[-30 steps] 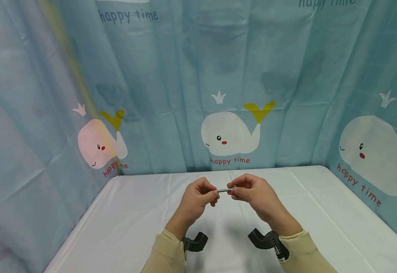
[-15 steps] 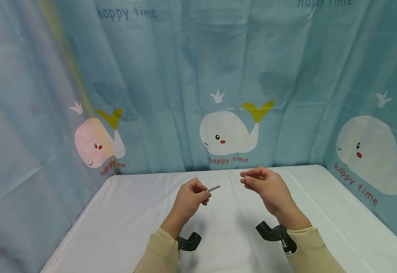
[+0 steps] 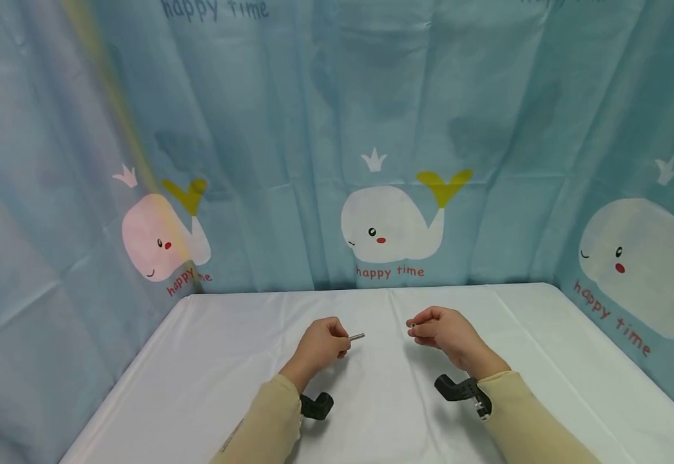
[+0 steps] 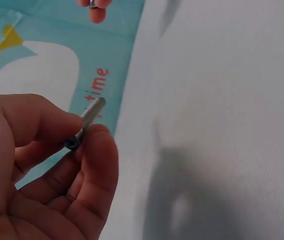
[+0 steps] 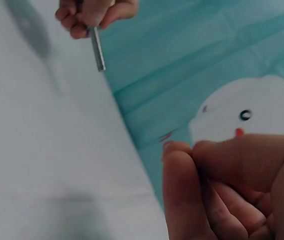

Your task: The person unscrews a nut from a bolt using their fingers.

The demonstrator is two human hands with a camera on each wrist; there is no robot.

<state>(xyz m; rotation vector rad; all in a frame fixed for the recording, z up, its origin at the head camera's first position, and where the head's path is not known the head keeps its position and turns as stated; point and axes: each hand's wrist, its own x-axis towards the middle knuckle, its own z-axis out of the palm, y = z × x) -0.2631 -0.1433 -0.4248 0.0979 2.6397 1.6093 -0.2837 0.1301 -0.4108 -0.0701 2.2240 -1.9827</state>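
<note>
Smooth, shiny metal bolt [image 4: 87, 120]; matt white cloth table cover [image 3: 227, 361]; thin creased fabric curtain [image 3: 290, 129].

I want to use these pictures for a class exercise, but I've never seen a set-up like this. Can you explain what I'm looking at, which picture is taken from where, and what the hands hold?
There is no machine here: a person works with two bare hands over a table covered in white cloth, with a whale-print curtain behind.

The wide picture comes from a camera on the person's head, looking forward and down. The two close-ups come from black cameras strapped to each wrist, each looking at its own hand.

The left hand pinches a small metal bolt between thumb and fingers, its threaded end sticking out. The right hand pinches something tiny and metallic, perhaps a nut; it is too small to tell for sure. The two hands are held apart above the table. No loose item shows on the cloth.
</note>
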